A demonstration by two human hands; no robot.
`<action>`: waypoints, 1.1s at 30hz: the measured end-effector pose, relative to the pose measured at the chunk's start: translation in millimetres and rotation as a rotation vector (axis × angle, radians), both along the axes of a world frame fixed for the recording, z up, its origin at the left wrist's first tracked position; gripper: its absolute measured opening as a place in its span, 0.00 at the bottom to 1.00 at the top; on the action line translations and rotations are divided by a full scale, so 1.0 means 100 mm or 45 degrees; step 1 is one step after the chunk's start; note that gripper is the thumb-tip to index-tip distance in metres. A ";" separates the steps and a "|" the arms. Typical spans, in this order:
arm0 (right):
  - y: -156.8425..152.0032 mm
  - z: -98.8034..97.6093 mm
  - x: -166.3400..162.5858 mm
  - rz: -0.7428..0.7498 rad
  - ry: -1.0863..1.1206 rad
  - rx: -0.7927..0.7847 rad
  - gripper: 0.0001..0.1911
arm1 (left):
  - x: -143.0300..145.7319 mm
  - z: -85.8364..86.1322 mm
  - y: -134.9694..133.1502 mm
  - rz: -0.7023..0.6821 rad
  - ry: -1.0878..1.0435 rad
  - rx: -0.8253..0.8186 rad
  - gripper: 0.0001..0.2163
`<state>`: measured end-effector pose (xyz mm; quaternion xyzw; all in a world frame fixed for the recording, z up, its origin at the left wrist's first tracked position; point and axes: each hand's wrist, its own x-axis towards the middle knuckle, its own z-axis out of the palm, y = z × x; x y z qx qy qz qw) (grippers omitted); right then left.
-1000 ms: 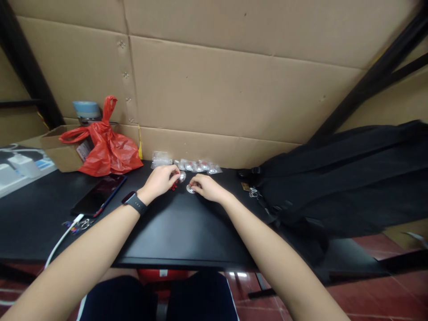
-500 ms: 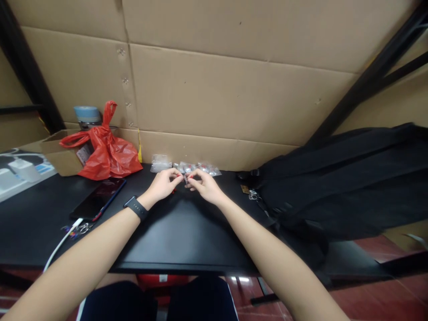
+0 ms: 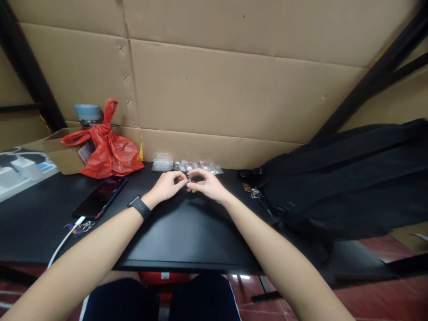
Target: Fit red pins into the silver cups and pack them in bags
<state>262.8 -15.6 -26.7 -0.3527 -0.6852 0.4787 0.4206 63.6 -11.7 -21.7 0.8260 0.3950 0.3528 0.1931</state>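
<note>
Both hands meet above the middle of the black table (image 3: 187, 232), just off its surface. My left hand (image 3: 169, 186), with a black watch on the wrist, pinches a small metal and red part (image 3: 189, 179). My right hand (image 3: 207, 185) pinches the same small part from the other side. The part is too small to name. Behind the hands, a row of small clear packets (image 3: 187, 166) with red and silver pieces lies against the cardboard wall.
A red plastic bag (image 3: 109, 151) rests in a cardboard box at the back left. A phone (image 3: 98, 198) with a white cable (image 3: 63, 243) and a small key ring lie to the left. A black backpack (image 3: 334, 183) with key rings fills the right.
A second ago each hand pressed a small round piece on the table. The hands have lifted and come together, pinching the pieces between them.
</note>
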 end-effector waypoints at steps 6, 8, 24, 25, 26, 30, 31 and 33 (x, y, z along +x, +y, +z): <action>0.10 -0.02 0.15 -0.175 -0.446 0.482 0.17 | -0.27 -0.04 0.23 0.269 0.362 0.128 0.15; 0.15 -0.04 0.22 -0.233 -0.622 0.638 0.15 | -0.41 -0.10 0.33 0.414 0.541 0.130 0.15; 0.24 -0.03 0.44 -0.605 -1.114 0.657 0.15 | -0.64 -0.27 0.50 0.471 0.661 0.067 0.18; 0.23 -0.03 0.44 -0.617 -1.100 0.667 0.16 | -0.65 -0.27 0.50 0.470 0.664 0.075 0.17; 0.23 -0.02 0.43 -0.620 -1.082 0.680 0.16 | -0.65 -0.26 0.50 0.471 0.669 0.087 0.17; 0.23 -0.04 0.40 -0.583 -1.053 0.710 0.16 | -0.64 -0.26 0.51 0.464 0.691 0.116 0.18; 0.23 -0.04 0.39 -0.572 -1.057 0.713 0.16 | -0.64 -0.27 0.52 0.462 0.695 0.105 0.18; 0.24 -0.06 0.39 -0.561 -1.059 0.720 0.16 | -0.64 -0.30 0.53 0.457 0.696 0.077 0.18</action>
